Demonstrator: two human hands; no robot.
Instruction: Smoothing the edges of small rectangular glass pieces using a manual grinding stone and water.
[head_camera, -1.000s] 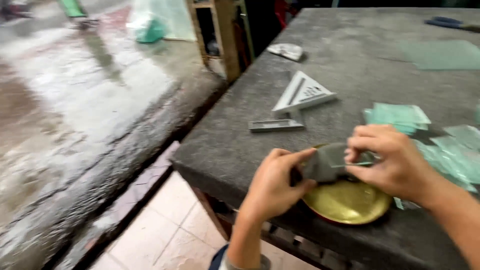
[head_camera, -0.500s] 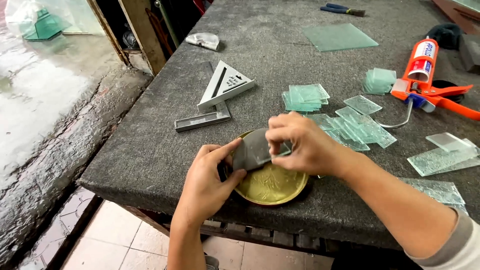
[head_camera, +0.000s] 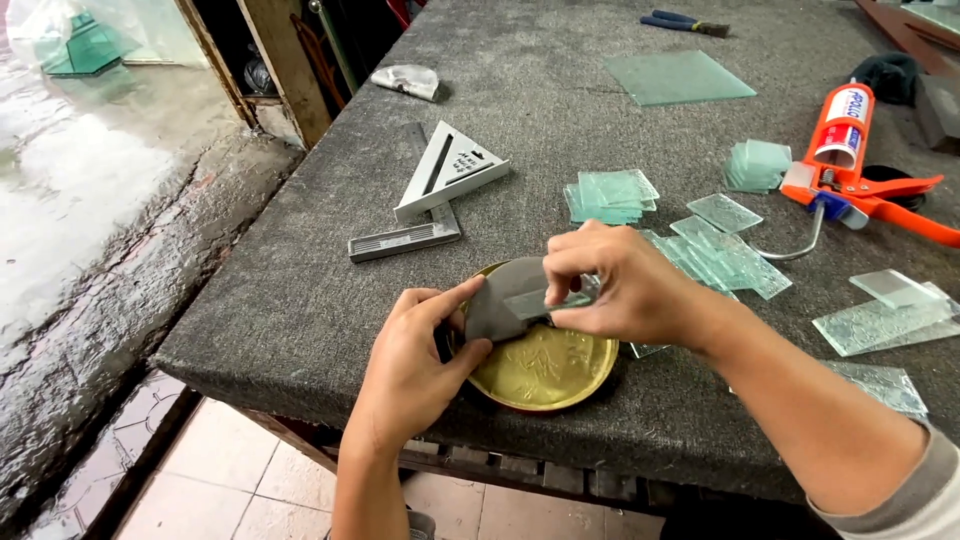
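Note:
My left hand (head_camera: 412, 362) grips a dark grey flat stone (head_camera: 503, 297) over a round brass-coloured dish (head_camera: 545, 372) near the table's front edge. My right hand (head_camera: 620, 285) pinches a small clear glass piece (head_camera: 556, 301) and presses its edge against the stone. Both hands meet above the dish. The dish sits on a grey felt-covered table (head_camera: 300, 290).
A metal triangular square (head_camera: 445, 170) and a short ruler bar (head_camera: 402, 240) lie left of the hands. Stacks and loose pieces of greenish glass (head_camera: 612, 193) spread to the right, by an orange caulking gun (head_camera: 850, 150). A large glass pane (head_camera: 678, 77) and pliers (head_camera: 682, 22) lie further back. Wet floor is at left.
The camera view has shifted right and steadied, bringing more of the table into view. Both hands stay over the dish, holding the stone and glass piece together.

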